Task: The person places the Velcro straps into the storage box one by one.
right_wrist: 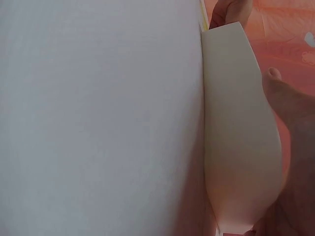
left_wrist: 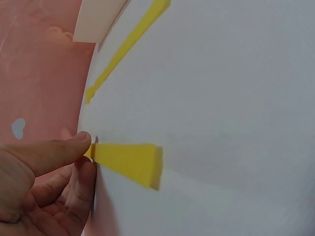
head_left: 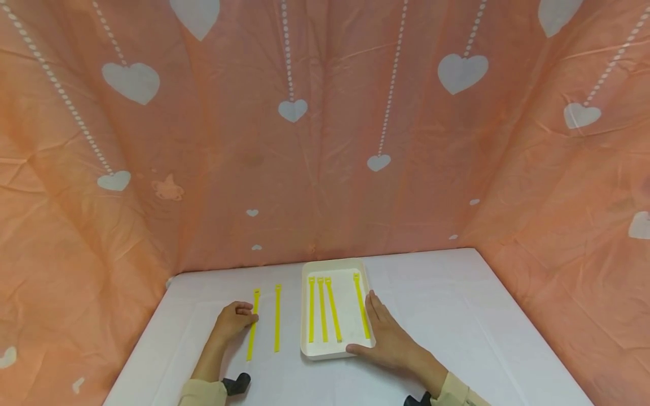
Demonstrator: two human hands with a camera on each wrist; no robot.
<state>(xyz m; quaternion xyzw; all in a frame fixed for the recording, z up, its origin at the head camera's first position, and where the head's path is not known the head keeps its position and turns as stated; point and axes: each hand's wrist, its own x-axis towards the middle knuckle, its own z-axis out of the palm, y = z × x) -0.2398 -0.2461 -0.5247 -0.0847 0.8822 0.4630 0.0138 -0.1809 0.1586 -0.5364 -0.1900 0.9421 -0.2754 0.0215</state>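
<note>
My left hand [head_left: 232, 322] pinches a flat yellow strap with a slotted head, a cable tie [head_left: 251, 341], between thumb and fingers. In the left wrist view the near end of this cable tie [left_wrist: 129, 162] points toward the camera. Just to its right on the white table lies a second yellow cable tie [head_left: 277, 324]. A shallow white tray [head_left: 325, 356] holds several more, three grouped at its left and one cable tie [head_left: 361, 307] along its right side. My right hand [head_left: 393, 341] rests against the tray's right front corner, fingers extended along the side and thumb at the front rim.
The white tabletop [head_left: 457, 304] extends to both sides of the tray. Behind and beside it hangs an orange-pink curtain [head_left: 325, 186] with white hearts. Black straps [head_left: 237, 384] show at both wrists, below beige sleeves.
</note>
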